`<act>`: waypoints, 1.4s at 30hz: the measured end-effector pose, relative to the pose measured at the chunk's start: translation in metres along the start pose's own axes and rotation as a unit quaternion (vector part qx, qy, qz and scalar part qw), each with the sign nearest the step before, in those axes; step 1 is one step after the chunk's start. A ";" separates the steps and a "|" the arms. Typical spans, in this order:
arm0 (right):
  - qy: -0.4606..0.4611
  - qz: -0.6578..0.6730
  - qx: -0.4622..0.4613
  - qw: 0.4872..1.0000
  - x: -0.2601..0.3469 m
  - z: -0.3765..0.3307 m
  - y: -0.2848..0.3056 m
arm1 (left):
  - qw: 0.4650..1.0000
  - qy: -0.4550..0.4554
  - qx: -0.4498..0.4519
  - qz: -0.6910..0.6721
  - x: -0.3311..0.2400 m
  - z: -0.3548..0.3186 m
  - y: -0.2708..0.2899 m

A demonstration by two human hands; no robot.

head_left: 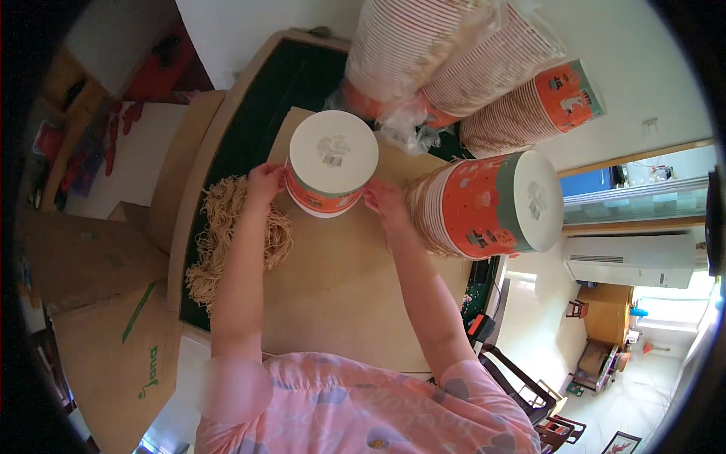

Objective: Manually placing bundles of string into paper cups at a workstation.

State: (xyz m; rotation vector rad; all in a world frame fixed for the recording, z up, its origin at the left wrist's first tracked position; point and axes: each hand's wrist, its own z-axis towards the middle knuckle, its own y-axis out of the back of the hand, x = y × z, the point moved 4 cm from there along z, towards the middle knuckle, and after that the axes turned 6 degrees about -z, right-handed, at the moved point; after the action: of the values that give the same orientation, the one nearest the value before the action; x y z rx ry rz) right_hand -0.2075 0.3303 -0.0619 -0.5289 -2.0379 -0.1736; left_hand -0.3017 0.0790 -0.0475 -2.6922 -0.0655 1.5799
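An orange and green paper bucket (325, 198) stands upside down on the brown cardboard sheet (333, 295), its white round base facing up. My left hand (266, 184) is closed at its left side, fingertips against the wall near the lower rim. Across from it, my right hand (387, 203) has its fingers bent in at the right side of the same bucket. What lies under those fingertips is too small to make out. Beside my left forearm is a heap of beige cords (227, 238). A lying stack of nested buckets (484, 204) with beige cords along its rims is just right of my right hand.
Tall stacks of white-rimmed buckets (412, 45), partly in clear plastic, stand at the back, with another corded stack (522, 113) to their right. The dark green table top (268, 79) has a raised tan edge. Cardboard boxes (106, 333) stand at the left.
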 end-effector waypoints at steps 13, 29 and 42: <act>0.001 -0.015 0.038 0.999 0.024 -0.013 0.000 | 0.997 -0.076 0.010 -0.027 -0.034 -0.025 -0.005; 0.300 -0.369 0.139 0.868 0.001 -0.273 0.033 | 0.933 -0.206 -0.010 0.295 0.024 -0.159 0.066; 0.380 -0.453 0.073 0.803 -0.040 -0.326 0.039 | 0.601 -0.390 0.086 0.692 0.064 -0.105 -0.008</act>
State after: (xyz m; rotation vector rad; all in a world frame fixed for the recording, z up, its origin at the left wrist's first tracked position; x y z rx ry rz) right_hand 0.0858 0.2445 0.0644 0.5980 -1.3185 -0.6737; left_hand -0.1790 0.0907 -0.0515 -1.2895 2.4088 2.5048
